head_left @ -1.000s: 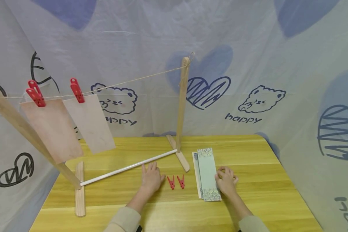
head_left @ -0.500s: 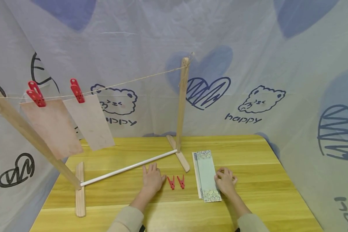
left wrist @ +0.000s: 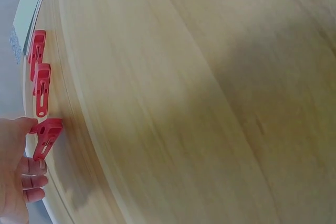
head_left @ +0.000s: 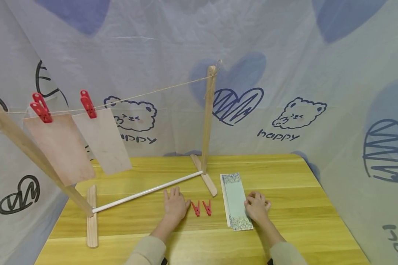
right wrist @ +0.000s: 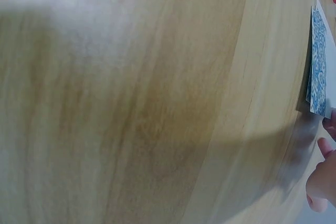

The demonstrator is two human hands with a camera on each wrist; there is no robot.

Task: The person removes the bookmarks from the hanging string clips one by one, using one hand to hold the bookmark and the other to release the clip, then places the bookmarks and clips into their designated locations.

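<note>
My left hand (head_left: 176, 207) lies on the table, fingers pointing away; in the left wrist view its thumb and fingers pinch a red clothespin (left wrist: 48, 137), which the hand hides in the head view. Just right of it lie two more red clothespins (head_left: 195, 208). My right hand (head_left: 257, 208) pinches the right edge of a pale green paper strip (head_left: 236, 200) with floral bands at both ends. Beneath that strip, another paper strip (head_left: 224, 198) peeks out along the left side. In the right wrist view, fingertips (right wrist: 329, 124) meet the edge of the patterned band.
A wooden rack stands left, with a near post (head_left: 23, 147), a far post (head_left: 208, 121), a white bar (head_left: 147, 191) and a string (head_left: 166, 88) above. Two red clothespins (head_left: 88, 104) hold a pinkish sheet (head_left: 63, 147) and a whitish sheet (head_left: 103, 141) on the string.
The far end of the green strip has shifted left and lower, covering more of the strip beneath. My left hand has slid slightly right. The hanging sheets sway a little.
</note>
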